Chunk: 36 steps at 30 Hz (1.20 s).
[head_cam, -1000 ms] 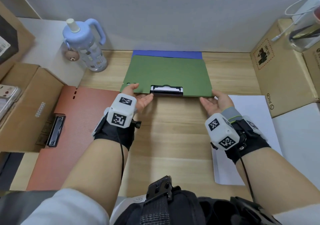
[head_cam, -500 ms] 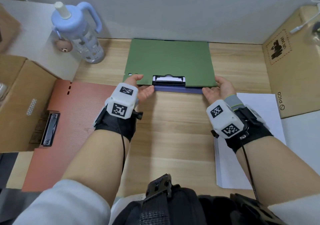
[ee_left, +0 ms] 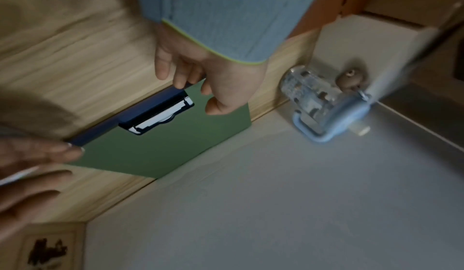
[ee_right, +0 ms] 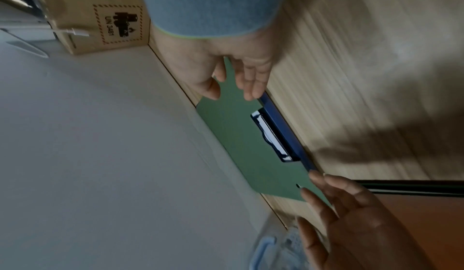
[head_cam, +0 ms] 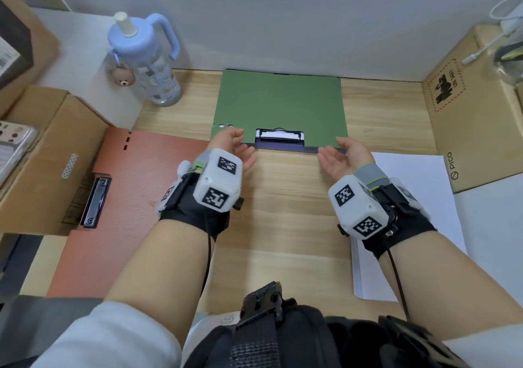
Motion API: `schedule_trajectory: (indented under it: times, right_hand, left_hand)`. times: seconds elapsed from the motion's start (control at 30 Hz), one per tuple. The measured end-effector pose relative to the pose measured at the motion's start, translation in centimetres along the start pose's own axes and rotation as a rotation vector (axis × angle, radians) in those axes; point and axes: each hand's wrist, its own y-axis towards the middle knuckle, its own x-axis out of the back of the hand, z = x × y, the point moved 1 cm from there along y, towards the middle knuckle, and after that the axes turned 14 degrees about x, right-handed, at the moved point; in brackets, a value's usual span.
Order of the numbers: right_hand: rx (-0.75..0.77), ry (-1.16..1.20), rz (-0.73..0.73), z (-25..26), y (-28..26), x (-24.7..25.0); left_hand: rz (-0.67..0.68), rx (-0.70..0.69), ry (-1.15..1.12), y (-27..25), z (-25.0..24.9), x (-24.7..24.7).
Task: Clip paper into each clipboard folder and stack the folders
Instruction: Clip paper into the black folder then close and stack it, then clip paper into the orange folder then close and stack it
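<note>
A green clipboard folder (head_cam: 280, 104) lies closed on a blue folder (head_cam: 283, 150), of which only the near edge shows; both sit against the back wall. The green folder's metal clip (head_cam: 279, 136) is at its near edge. My left hand (head_cam: 236, 148) and right hand (head_cam: 338, 155) hover at that edge on either side of the clip, fingers relaxed and holding nothing. In the wrist views the left fingertips (ee_left: 179, 83) and right fingertips (ee_right: 251, 93) are right at the blue edge (ee_left: 140, 109). An orange-red folder (head_cam: 127, 197) lies open on the left. White paper (head_cam: 410, 197) lies on the right.
A blue-lidded water bottle (head_cam: 147, 61) with a bear charm stands at the back left. Cardboard boxes flank the wooden desk (head_cam: 283, 226): one on the left (head_cam: 42, 155), one on the right (head_cam: 467, 118). The orange-red folder's clip (head_cam: 94, 202) is at its left edge.
The green folder slid back over the blue one toward the wall. Both hands have let go of its near edge and now hang loosely beside it.
</note>
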Motion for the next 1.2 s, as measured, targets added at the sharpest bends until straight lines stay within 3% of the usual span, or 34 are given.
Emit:
schedule_trajectory:
  times: [0.3, 0.5, 0.7, 0.83, 0.97, 1.2]
  right_hand:
    - [-0.041, -0.217, 0.298, -3.9, -4.3, -2.4]
    - [-0.113, -0.329, 0.388, -7.6, -6.3, -3.8]
    - [-0.207, -0.449, 0.432, -11.4, -7.9, -5.3]
    - [-0.230, -0.525, 0.422, -13.2, -8.4, -6.2]
    - [-0.261, -0.572, 0.430, -14.5, -8.7, -7.0]
    - [-0.282, -0.646, 0.459, -15.6, -9.0, -7.8]
  left_hand:
    - [-0.137, -0.257, 0.608, -3.1, 2.2, 1.6]
    - [-0.349, -0.388, 0.677, -2.8, 3.3, 6.3]
    - [-0.751, -0.423, 0.790, -3.2, 3.5, 13.7]
    - [-0.928, -0.393, 0.833, -3.9, 2.9, 17.5]
    - [-1.019, -0.310, 0.823, -4.4, 2.0, 20.3]
    - [-1.056, -0.278, 0.786, -4.5, 1.0, 22.1]
